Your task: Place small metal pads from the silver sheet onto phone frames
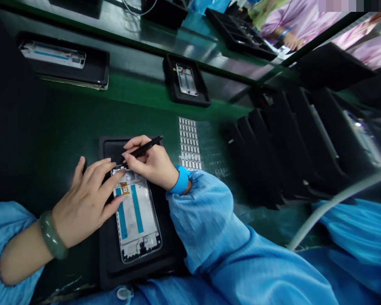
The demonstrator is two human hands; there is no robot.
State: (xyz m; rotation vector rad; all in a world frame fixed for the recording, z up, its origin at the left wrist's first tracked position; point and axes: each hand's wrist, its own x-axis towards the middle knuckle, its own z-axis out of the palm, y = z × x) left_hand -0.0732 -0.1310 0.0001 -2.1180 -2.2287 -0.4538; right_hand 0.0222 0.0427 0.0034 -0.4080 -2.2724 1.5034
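Observation:
A phone frame [147, 212] with two blue adhesive strips and an orange flex cable lies in a black foam tray [109, 258] in front of me. My left hand [90, 195] rests over its upper left edge, fingers spread, fingertips touching the top end. In my right hand [154, 167] is a slim black pen-like tool [144, 147], pinched between thumb and fingers. Its lower end points at the top edge of the phone frame; the very tip is hidden by my fingers.
A sheet of small white stickers [189, 142] lies right of the tray. Behind are two more foam trays [98, 75] [203, 98] with phone frames. Black trays [273, 148] stand upright at right, near a pale curved tube [336, 199]. A co-worker's hand [290, 40] shows beyond.

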